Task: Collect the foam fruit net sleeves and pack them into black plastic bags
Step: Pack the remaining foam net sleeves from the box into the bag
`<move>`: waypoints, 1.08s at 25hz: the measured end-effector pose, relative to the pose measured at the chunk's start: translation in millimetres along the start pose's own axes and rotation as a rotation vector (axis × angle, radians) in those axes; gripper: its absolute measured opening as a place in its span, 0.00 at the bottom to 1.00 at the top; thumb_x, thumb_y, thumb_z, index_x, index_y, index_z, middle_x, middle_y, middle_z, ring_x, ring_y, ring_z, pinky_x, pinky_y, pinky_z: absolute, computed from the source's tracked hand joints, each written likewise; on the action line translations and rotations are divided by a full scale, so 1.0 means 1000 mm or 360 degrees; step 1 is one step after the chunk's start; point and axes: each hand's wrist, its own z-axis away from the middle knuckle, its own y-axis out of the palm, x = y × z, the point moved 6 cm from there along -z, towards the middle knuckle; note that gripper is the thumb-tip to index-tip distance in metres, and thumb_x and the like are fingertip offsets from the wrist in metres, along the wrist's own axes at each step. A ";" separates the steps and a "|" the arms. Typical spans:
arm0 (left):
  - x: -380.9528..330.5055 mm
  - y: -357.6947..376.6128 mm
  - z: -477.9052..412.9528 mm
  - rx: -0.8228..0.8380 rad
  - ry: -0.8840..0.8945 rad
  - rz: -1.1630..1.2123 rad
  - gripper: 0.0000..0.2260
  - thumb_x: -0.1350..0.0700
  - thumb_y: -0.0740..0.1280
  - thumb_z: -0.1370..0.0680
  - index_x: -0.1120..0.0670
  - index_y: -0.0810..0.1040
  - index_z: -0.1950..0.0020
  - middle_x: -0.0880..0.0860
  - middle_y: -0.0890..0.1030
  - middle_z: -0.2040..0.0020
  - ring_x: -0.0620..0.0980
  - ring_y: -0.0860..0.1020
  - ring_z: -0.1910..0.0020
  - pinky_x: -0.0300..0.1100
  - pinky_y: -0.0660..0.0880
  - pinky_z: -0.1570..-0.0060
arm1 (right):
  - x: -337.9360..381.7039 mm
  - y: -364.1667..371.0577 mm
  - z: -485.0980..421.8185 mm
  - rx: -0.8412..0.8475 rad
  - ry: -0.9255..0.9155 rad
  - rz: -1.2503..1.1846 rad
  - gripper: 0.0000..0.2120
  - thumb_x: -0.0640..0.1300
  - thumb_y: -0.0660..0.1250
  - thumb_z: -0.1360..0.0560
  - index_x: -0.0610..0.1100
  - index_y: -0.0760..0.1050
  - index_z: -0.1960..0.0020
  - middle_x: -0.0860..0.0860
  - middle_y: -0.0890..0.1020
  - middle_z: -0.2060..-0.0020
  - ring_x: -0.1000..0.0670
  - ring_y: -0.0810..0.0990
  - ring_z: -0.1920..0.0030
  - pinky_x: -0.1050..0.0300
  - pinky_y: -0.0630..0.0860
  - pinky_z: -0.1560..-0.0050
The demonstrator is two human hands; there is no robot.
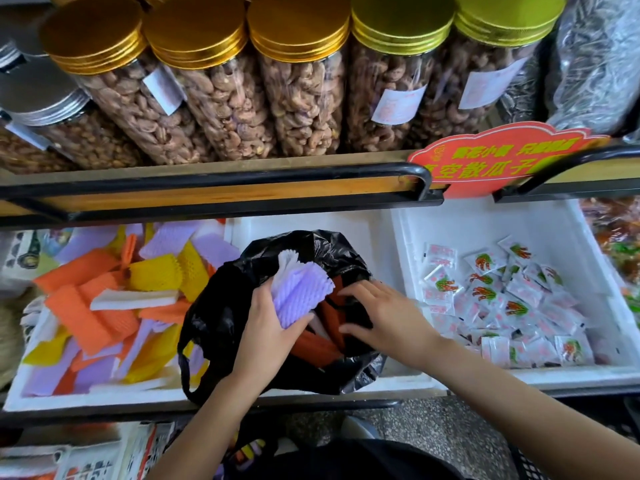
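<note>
Gripped in the left hand (266,323), thumb on top and fingers curled beneath: a small bundle of lilac and white foam sleeves (299,291), held at the mouth of the black plastic bag (218,306) and partly inside it. Laid on the bag's right rim, fingers spread and nearly straight, pinching nothing: the right hand (379,313). Deeper in the bag, below both hands, orange sleeves (311,344) lying lengthwise. Bag open and crumpled near the front edge of the lower shelf, about midway along it, one handle loop drooping at its front left. Just left of the bag, toward the shelf's left end, a white foam box (69,398) heaped with loose sleeves (104,306) in orange, yellow, lilac and white. Toward the right end, a second white box (485,220) holding small printed sachets (502,299). Along the upper shelf's front edge, a black rail (207,180) and a red sign (502,157); behind them, tilted forward, gold-lidded jars (225,81) packed with nuts.
</note>
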 end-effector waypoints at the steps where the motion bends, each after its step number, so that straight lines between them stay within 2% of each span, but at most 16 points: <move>1: 0.002 -0.003 0.001 0.0008 -0.0007 -0.0004 0.30 0.53 0.75 0.30 0.55 0.64 0.33 0.48 0.70 0.41 0.43 0.71 0.45 0.25 0.68 0.59 | -0.005 0.010 -0.001 0.0116 -0.0014 0.0223 0.26 0.54 0.76 0.37 0.45 0.75 0.43 0.51 0.81 0.52 0.48 0.79 0.50 0.55 0.76 0.52; 2: 0.003 -0.007 0.002 0.0019 -0.0009 -0.0003 0.31 0.53 0.74 0.29 0.55 0.63 0.32 0.48 0.69 0.40 0.42 0.71 0.44 0.24 0.68 0.59 | -0.010 0.016 -0.004 0.0158 0.0001 0.0362 0.27 0.53 0.78 0.39 0.45 0.76 0.44 0.50 0.81 0.53 0.46 0.79 0.51 0.54 0.75 0.52; 3: 0.003 -0.010 0.004 0.0025 -0.0002 -0.0002 0.31 0.53 0.74 0.29 0.55 0.63 0.31 0.48 0.68 0.40 0.41 0.69 0.44 0.22 0.68 0.58 | -0.014 0.015 -0.008 0.0198 0.0052 0.0370 0.22 0.49 0.77 0.36 0.45 0.77 0.45 0.49 0.82 0.54 0.45 0.79 0.51 0.54 0.74 0.52; 5: 0.001 -0.015 0.004 0.0038 0.0043 -0.0031 0.33 0.53 0.74 0.29 0.56 0.61 0.29 0.49 0.67 0.38 0.39 0.67 0.43 0.19 0.65 0.56 | -0.017 -0.002 -0.014 0.0089 0.0294 0.0047 0.08 0.44 0.70 0.28 0.48 0.78 0.49 0.53 0.82 0.55 0.49 0.79 0.52 0.59 0.70 0.52; 6: -0.001 -0.016 0.002 0.0058 0.0080 -0.0072 0.35 0.52 0.73 0.28 0.58 0.59 0.28 0.50 0.66 0.36 0.40 0.66 0.41 0.20 0.63 0.52 | -0.021 -0.013 -0.016 0.0024 0.0460 -0.0203 0.02 0.45 0.69 0.26 0.49 0.78 0.54 0.55 0.82 0.60 0.54 0.79 0.57 0.63 0.70 0.57; 8: -0.009 -0.011 -0.001 0.0108 0.0180 -0.0177 0.37 0.49 0.70 0.27 0.62 0.56 0.27 0.55 0.64 0.32 0.47 0.67 0.35 0.27 0.62 0.45 | -0.024 -0.037 -0.023 -0.0179 0.0669 -0.0670 0.07 0.45 0.70 0.26 0.49 0.75 0.62 0.58 0.79 0.69 0.60 0.75 0.69 0.69 0.69 0.66; 9: -0.015 -0.007 -0.002 0.0128 0.0252 -0.0240 0.37 0.46 0.68 0.27 0.63 0.55 0.27 0.57 0.65 0.32 0.51 0.68 0.34 0.32 0.64 0.43 | -0.023 -0.050 -0.027 -0.0275 0.0732 -0.0921 0.08 0.43 0.69 0.26 0.47 0.75 0.63 0.56 0.79 0.70 0.60 0.75 0.72 0.69 0.70 0.68; 12: -0.032 0.013 -0.008 0.0134 0.0392 -0.0469 0.38 0.39 0.58 0.28 0.64 0.57 0.27 0.60 0.69 0.37 0.55 0.74 0.42 0.41 0.72 0.48 | -0.021 -0.080 -0.032 -0.0447 0.0844 -0.1326 0.06 0.40 0.66 0.24 0.40 0.75 0.59 0.49 0.80 0.69 0.57 0.77 0.73 0.63 0.76 0.71; 15: -0.033 0.036 -0.015 0.0150 0.0468 -0.0761 0.37 0.35 0.54 0.28 0.62 0.60 0.29 0.62 0.73 0.43 0.57 0.78 0.50 0.45 0.77 0.56 | -0.031 -0.087 -0.031 -0.0516 0.0935 -0.1332 0.07 0.41 0.64 0.22 0.38 0.75 0.55 0.48 0.80 0.67 0.54 0.77 0.71 0.59 0.78 0.71; 17: -0.025 0.058 -0.020 0.0279 0.0449 -0.0906 0.36 0.35 0.52 0.26 0.61 0.61 0.30 0.63 0.75 0.43 0.59 0.79 0.50 0.48 0.79 0.57 | -0.039 -0.083 -0.027 -0.0544 0.1014 -0.1333 0.06 0.41 0.64 0.22 0.38 0.74 0.55 0.48 0.80 0.67 0.54 0.77 0.71 0.59 0.78 0.72; 19: -0.020 0.082 -0.020 0.0482 0.0431 -0.1011 0.37 0.33 0.40 0.24 0.59 0.57 0.25 0.65 0.70 0.33 0.61 0.75 0.40 0.52 0.77 0.46 | -0.043 -0.079 -0.024 -0.0567 0.1061 -0.1305 0.07 0.41 0.63 0.21 0.38 0.74 0.55 0.48 0.79 0.68 0.56 0.77 0.73 0.61 0.76 0.73; 21: -0.020 0.104 -0.016 0.0741 0.0471 -0.1057 0.38 0.34 0.32 0.27 0.51 0.50 0.22 0.59 0.56 0.24 0.59 0.63 0.29 0.52 0.65 0.34 | -0.045 -0.080 -0.023 -0.0596 0.1080 -0.1296 0.09 0.41 0.61 0.21 0.36 0.74 0.52 0.47 0.79 0.68 0.57 0.75 0.75 0.62 0.74 0.74; 22: -0.016 0.113 -0.013 0.0880 0.0460 -0.1073 0.36 0.34 0.33 0.27 0.47 0.50 0.22 0.56 0.53 0.23 0.57 0.59 0.27 0.50 0.61 0.31 | -0.045 -0.082 -0.023 -0.0608 0.1084 -0.1276 0.10 0.42 0.60 0.20 0.34 0.75 0.50 0.47 0.78 0.69 0.57 0.74 0.76 0.62 0.74 0.74; 24: -0.011 0.118 -0.009 0.1043 0.0427 -0.1135 0.27 0.38 0.40 0.21 0.44 0.59 0.25 0.53 0.56 0.23 0.55 0.58 0.26 0.47 0.58 0.31 | -0.045 -0.086 -0.022 -0.0622 0.1089 -0.1159 0.11 0.43 0.60 0.20 0.34 0.74 0.49 0.48 0.78 0.69 0.59 0.73 0.77 0.65 0.72 0.75; 26: -0.017 0.106 -0.010 0.0993 0.0482 -0.1137 0.20 0.44 0.49 0.17 0.47 0.66 0.28 0.52 0.63 0.26 0.53 0.62 0.28 0.44 0.59 0.33 | -0.043 -0.089 -0.021 -0.0611 0.1103 -0.0910 0.11 0.45 0.62 0.21 0.37 0.73 0.46 0.48 0.77 0.64 0.59 0.75 0.72 0.66 0.72 0.70; 27: -0.025 0.097 -0.010 0.0890 0.0549 -0.1111 0.19 0.47 0.52 0.17 0.49 0.67 0.29 0.52 0.66 0.28 0.52 0.64 0.30 0.43 0.60 0.35 | -0.041 -0.093 -0.017 -0.0630 0.1084 -0.0696 0.13 0.46 0.64 0.22 0.39 0.72 0.43 0.48 0.77 0.59 0.56 0.76 0.65 0.64 0.73 0.63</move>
